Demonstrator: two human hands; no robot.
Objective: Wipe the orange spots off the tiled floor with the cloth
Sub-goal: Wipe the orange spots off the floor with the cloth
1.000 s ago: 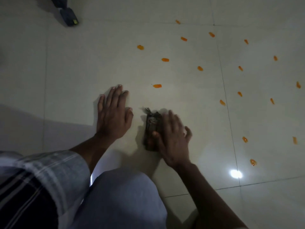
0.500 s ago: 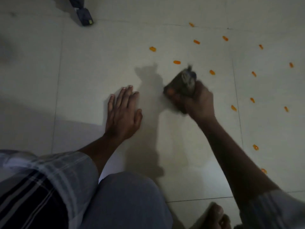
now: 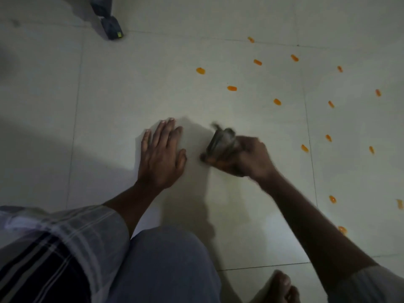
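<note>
right hand (image 3: 247,158) and bunched cloth (image 3: 222,142) motion-blurred.

Dim indoor room, pale tiled floor (image 3: 240,215)

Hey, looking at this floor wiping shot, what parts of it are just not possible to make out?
All in the head view:
- Cloth: motion-blurred, and the right hand covers part of it, so its shape and the grip are unclear.
- Floor under the cloth: hidden, so any spot there cannot be seen.
- Dark object at top left: cut off by the edge, too dim to identify.
- Orange spot at the right edge: partly cut off.
</note>
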